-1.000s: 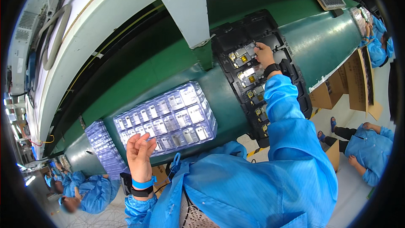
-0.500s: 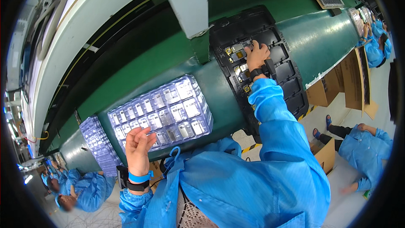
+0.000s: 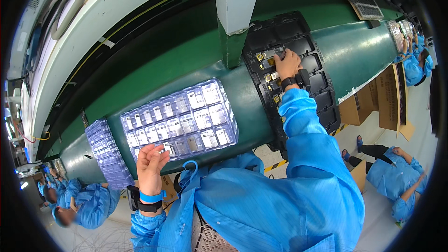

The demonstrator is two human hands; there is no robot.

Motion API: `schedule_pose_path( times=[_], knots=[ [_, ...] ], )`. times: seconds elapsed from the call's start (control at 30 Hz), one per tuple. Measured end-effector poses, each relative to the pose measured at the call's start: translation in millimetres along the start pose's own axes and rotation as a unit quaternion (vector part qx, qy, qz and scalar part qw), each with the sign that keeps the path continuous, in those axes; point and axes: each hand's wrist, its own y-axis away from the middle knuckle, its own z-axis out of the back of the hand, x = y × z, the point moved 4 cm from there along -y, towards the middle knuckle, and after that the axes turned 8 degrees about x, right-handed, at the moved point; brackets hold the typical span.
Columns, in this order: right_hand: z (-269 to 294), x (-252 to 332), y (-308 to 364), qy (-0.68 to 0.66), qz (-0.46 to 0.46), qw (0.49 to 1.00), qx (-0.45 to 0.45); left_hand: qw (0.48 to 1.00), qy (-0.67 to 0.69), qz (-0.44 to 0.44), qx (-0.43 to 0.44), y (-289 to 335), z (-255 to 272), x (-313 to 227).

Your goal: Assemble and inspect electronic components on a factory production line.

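Note:
My left hand (image 3: pixel 151 168), fingertips pinched together, holds up a small silvery piece (image 3: pixel 162 150) just above the near edge of a clear plastic blister tray (image 3: pixel 235 136). Rows of small silver-and-white parts fill that tray's pockets. My right hand (image 3: pixel 288 64) reaches over a large black moulded tray (image 3: pixel 287 27), its fingers drawn together on one of the pockets. What those fingertips grip is mostly hidden. Electronic modules (image 3: pixel 268 62) with a round gold part at one end sit in a row of pockets beside the hand.
Both trays rest on a green belt (image 3: pixel 247 107). Nested empty-looking blister trays (image 3: pixel 109 154) lie to the left. A grey post (image 3: pixel 237 0) comes down behind the black tray. Cardboard boxes (image 3: pixel 389 98) stand at the right, where people in blue smocks (image 3: pixel 396 172) are nearby.
My right hand's fingers have drawn closer together over the black tray's pocket. The left hand keeps its pinch near the blister tray. The whole view has shifted slightly.

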Motion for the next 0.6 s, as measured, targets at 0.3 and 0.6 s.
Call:
schedule_pose_path(
  times=[0.3,0.6],
  knots=[
    [23.9,-5.9,-29.4,-0.007,-0.108,0.989,0.097,1.0,-0.011,0.017,-0.007,-2.0,-3.7,6.2],
    [-22.7,-45.9,-57.1,-0.278,0.012,0.959,0.052,0.999,-0.016,0.033,0.0,-10.2,-16.9,10.5]
  ],
)
